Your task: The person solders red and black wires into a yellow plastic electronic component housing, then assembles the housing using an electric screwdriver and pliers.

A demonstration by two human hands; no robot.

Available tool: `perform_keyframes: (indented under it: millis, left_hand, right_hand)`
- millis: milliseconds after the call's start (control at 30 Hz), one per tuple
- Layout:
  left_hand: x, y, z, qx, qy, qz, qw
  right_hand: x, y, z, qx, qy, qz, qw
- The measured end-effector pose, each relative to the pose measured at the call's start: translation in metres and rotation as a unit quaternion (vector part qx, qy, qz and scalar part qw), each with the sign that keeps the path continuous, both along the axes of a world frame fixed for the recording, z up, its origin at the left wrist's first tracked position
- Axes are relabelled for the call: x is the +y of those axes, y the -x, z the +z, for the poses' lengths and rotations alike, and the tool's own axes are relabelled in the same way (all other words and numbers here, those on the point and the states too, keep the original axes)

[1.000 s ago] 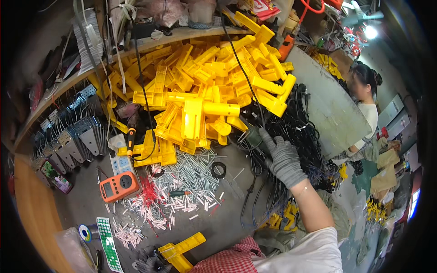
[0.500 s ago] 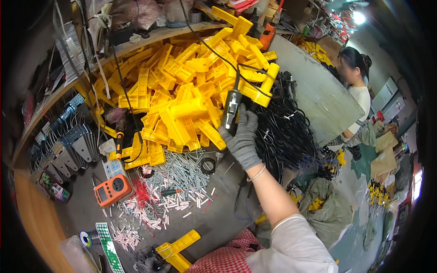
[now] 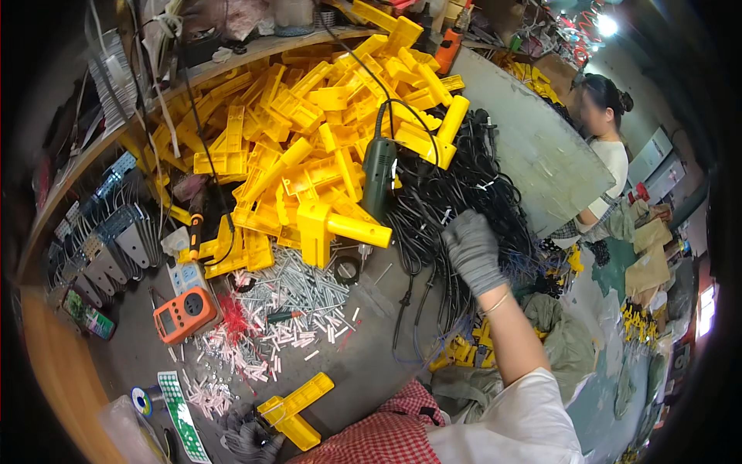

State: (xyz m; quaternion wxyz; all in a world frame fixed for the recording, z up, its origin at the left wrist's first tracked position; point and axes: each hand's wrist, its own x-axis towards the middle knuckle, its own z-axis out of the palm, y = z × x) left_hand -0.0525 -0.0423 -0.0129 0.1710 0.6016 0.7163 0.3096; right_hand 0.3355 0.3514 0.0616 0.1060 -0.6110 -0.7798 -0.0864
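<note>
My right hand (image 3: 473,251), in a grey knit glove, is at the heap of black cables (image 3: 495,205), fingers curled in on a black cable; the fingertips are partly hidden. To its left, a dark green corded power tool (image 3: 378,176) leans against the pile of yellow plastic parts (image 3: 290,108), its tip pointing toward me. Low in the view my left hand (image 3: 251,439), also gloved, is closed around a T-shaped yellow plastic part (image 3: 296,415). A thin strand shows across that part near the fingers.
Long screws (image 3: 313,280) and small white-pink sleeves (image 3: 259,359) lie mid-bench. Left of them are an orange meter (image 3: 185,314), a solder spool (image 3: 144,400) and a green dotted sheet (image 3: 182,414). Hanging cords cross the view. A co-worker (image 3: 607,147) is beyond a grey board (image 3: 525,147).
My right hand has let go of the power tool and moved right and nearer to the cables. The tool has turned; some yellow parts beside it have shifted. My left hand still holds its part.
</note>
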Motion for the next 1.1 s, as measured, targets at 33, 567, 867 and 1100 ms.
perform_keyframes:
  millis: [33, 567, 867, 1100]
  left_hand:
    - [0.003, -0.003, 0.010, 0.005, 0.004, 0.016, 1.000]
    - [0.005, 0.003, -0.002, 0.058, -0.035, -0.022, 0.997]
    - [0.002, 0.000, -0.012, 0.067, -0.062, -0.008, 0.996]
    - [-0.003, 0.002, -0.008, 0.081, -0.049, -0.011, 0.995]
  right_hand:
    - [0.002, 0.014, 0.023, 0.007, 0.000, -0.010, 1.000]
    - [-0.116, 0.017, -0.057, 0.634, 0.424, -0.050, 0.645]
    - [-0.050, 0.028, 0.056, 0.869, 0.176, 0.052, 0.460]
    - [-0.112, 0.031, 0.092, 0.834, 0.237, 0.172, 0.468]
